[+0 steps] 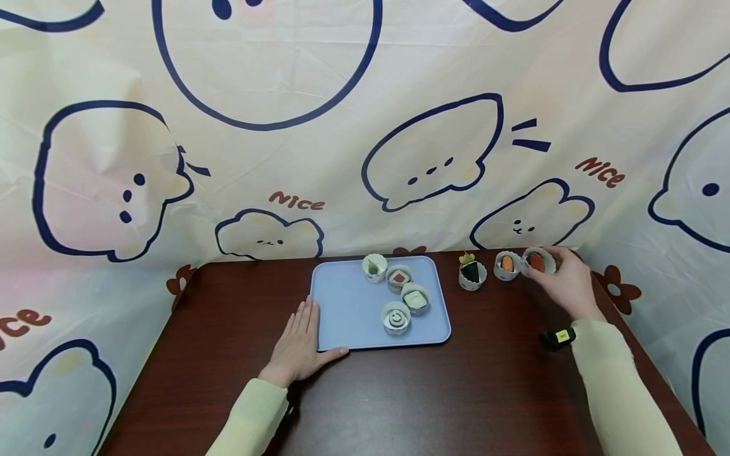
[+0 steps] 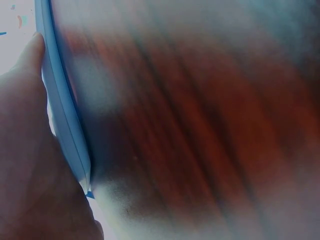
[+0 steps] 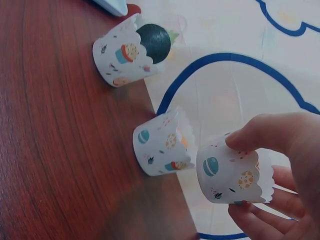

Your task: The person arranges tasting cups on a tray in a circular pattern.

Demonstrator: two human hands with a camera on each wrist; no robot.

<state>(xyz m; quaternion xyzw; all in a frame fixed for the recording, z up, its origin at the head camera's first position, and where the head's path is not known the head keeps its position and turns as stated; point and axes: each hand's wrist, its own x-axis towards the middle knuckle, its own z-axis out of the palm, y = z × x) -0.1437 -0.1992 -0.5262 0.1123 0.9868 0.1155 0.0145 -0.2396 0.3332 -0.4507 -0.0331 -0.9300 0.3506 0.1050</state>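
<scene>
My left hand [image 1: 295,347] lies with straight fingers at the left front corner of a light blue tray [image 1: 342,310], thumb along its front edge. The left wrist view shows that hand [image 2: 25,135] against the tray's rim [image 2: 65,115]. At the table's far right, my right hand [image 1: 564,282] holds a white printed paper baking cup [image 3: 225,172] between thumb and fingers. Something orange-red [image 1: 535,261] sits inside it. Beside it stand a cup with an orange piece [image 1: 507,265] and a cup with a dark green-black piece and yellow-green top [image 1: 471,272].
Several similar paper cups stand on the tray's right half, among them one with green filling [image 1: 374,267] and one with a round swirl [image 1: 396,318]. A printed curtain [image 1: 342,158] hangs right behind the dark wooden table [image 1: 433,399]. A black band [image 1: 556,339] is at my right wrist.
</scene>
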